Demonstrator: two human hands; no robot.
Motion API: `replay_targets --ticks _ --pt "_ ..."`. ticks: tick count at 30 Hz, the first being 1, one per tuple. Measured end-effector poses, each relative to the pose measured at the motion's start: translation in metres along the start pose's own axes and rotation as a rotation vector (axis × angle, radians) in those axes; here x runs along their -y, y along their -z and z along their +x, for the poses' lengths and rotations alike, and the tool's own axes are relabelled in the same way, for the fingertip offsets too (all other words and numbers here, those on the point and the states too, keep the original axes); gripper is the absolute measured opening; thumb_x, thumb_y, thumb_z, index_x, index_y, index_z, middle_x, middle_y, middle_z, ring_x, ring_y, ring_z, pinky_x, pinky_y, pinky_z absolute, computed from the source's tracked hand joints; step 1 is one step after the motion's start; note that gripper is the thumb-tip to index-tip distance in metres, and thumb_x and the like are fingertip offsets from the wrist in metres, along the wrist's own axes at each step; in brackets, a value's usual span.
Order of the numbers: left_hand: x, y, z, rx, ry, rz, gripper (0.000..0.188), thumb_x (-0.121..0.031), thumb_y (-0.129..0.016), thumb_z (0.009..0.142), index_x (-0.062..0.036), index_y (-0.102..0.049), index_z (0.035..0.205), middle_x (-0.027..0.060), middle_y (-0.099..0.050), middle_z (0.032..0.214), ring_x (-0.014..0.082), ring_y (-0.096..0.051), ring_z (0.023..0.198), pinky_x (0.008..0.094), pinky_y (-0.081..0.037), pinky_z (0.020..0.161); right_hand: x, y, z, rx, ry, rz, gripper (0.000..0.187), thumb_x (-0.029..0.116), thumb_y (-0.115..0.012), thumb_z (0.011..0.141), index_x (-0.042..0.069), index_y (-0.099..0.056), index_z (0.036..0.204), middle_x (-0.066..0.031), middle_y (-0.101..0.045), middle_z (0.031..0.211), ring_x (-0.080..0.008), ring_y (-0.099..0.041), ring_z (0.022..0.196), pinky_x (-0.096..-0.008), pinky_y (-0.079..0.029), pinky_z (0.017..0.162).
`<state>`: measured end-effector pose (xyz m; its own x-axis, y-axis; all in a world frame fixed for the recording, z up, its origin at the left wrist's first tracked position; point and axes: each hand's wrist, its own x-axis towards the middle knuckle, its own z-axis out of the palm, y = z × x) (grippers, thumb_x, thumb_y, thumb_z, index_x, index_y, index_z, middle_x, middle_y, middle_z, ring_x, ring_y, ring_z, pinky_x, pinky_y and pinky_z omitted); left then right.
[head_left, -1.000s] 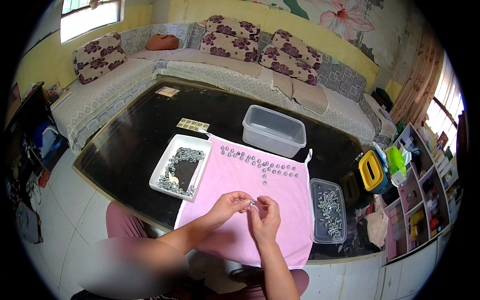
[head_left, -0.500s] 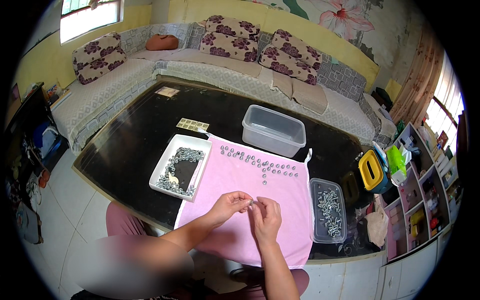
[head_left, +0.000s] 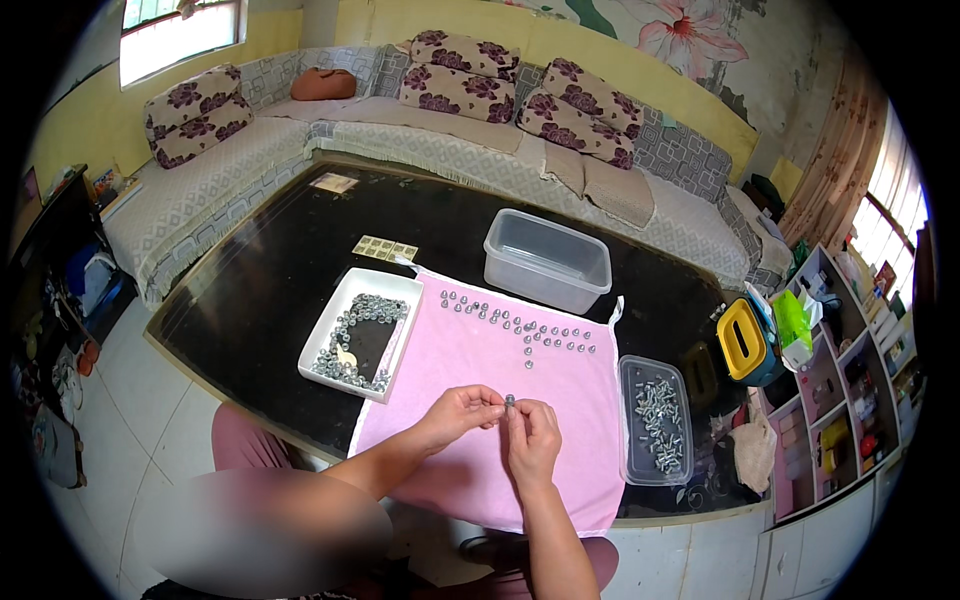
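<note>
My right hand point(head_left: 534, 440) pinches a small grey metal bolt point(head_left: 510, 399) upright between thumb and fingers, and what looks like a nut sits on its top. Close against it, my left hand point(head_left: 460, 415) is closed with thumb and fingertips pressed together; what they hold, if anything, is hidden. Both hands are over a pink cloth point(head_left: 450, 345). Beyond them, small bolts with nuts point(head_left: 530, 327) stand in rows on the cloth. Left of it, a white tray point(head_left: 322, 325) holds loose metal nuts point(head_left: 372, 306). On the right, a clear shallow tray point(head_left: 683, 470) contains loose bolts point(head_left: 658, 415).
A clear empty plastic tub point(head_left: 548, 262) stands behind the cloth on the black table point(head_left: 250, 270). A yellow-and-dark box point(head_left: 741, 340) and a compartment shelf point(head_left: 790, 450) are at the right. A sheet of squares point(head_left: 385, 249) lies behind the white tray. A sofa point(head_left: 400, 140) runs along the far side.
The small bolt now shows upright above my right fingertips, where before it was mostly hidden between both hands. My fingers have shifted slightly; the trays and the rows stay put.
</note>
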<state>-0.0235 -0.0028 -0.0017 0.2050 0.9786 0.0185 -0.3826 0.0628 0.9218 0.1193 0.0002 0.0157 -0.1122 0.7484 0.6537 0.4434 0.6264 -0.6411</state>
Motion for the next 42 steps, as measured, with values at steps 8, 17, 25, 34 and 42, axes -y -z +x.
replay_targets --ticks 8,17,25,34,42 --pt "0.003 0.001 0.002 -0.016 0.001 -0.003 0.015 -0.013 -0.053 0.086 -0.0016 -0.056 0.096 0.0023 -0.056 0.081 0.0081 -0.053 0.073 0.0216 -0.045 0.07 0.001 0.0 0.002 0.023 0.015 0.025 0.004 0.005 -0.059 0.076 0.002 -0.056 0.076 -0.0102 -0.057 0.077 -0.0256 -0.054 0.072 -0.0333 -0.043 0.065" --pt "0.001 0.004 0.002 -0.03 0.053 -0.063 0.018 -0.014 -0.05 0.088 -0.0011 -0.059 0.097 0.0052 -0.06 0.088 0.0086 -0.055 0.077 0.0225 -0.047 0.074 0.004 0.001 0.001 0.088 0.056 0.027 0.005 0.006 -0.059 0.075 0.002 -0.056 0.077 -0.0099 -0.058 0.08 -0.0255 -0.053 0.075 -0.0336 -0.043 0.067" --pt "-0.001 0.007 0.0 -0.048 0.043 -0.189 0.016 -0.009 -0.055 0.084 -0.0019 -0.056 0.099 0.0039 -0.059 0.088 0.0095 -0.057 0.081 0.022 -0.049 0.076 0.002 0.002 0.0 0.083 -0.02 0.022 0.006 0.006 -0.06 0.075 0.002 -0.056 0.079 -0.0099 -0.058 0.079 -0.0256 -0.054 0.075 -0.0335 -0.043 0.067" --pt "0.0 0.006 0.003 -0.034 0.014 -0.188 0.018 -0.005 -0.057 0.082 -0.0036 -0.053 0.099 0.0051 -0.059 0.088 0.0104 -0.057 0.081 0.0225 -0.048 0.074 0.007 0.004 0.005 0.005 0.116 -0.06 0.013 0.006 -0.062 0.073 0.003 -0.057 0.084 -0.01 -0.059 0.08 -0.0255 -0.055 0.076 -0.0331 -0.043 0.068" --pt "-0.001 0.004 0.002 -0.036 0.016 -0.173 0.015 -0.003 -0.057 0.081 -0.0045 -0.052 0.095 0.0055 -0.059 0.09 0.0117 -0.057 0.083 0.0238 -0.048 0.075 0.008 0.003 0.002 0.041 -0.048 0.021 0.013 0.006 -0.063 0.073 0.003 -0.058 0.084 -0.0101 -0.06 0.079 -0.0254 -0.056 0.074 -0.0331 -0.044 0.068"
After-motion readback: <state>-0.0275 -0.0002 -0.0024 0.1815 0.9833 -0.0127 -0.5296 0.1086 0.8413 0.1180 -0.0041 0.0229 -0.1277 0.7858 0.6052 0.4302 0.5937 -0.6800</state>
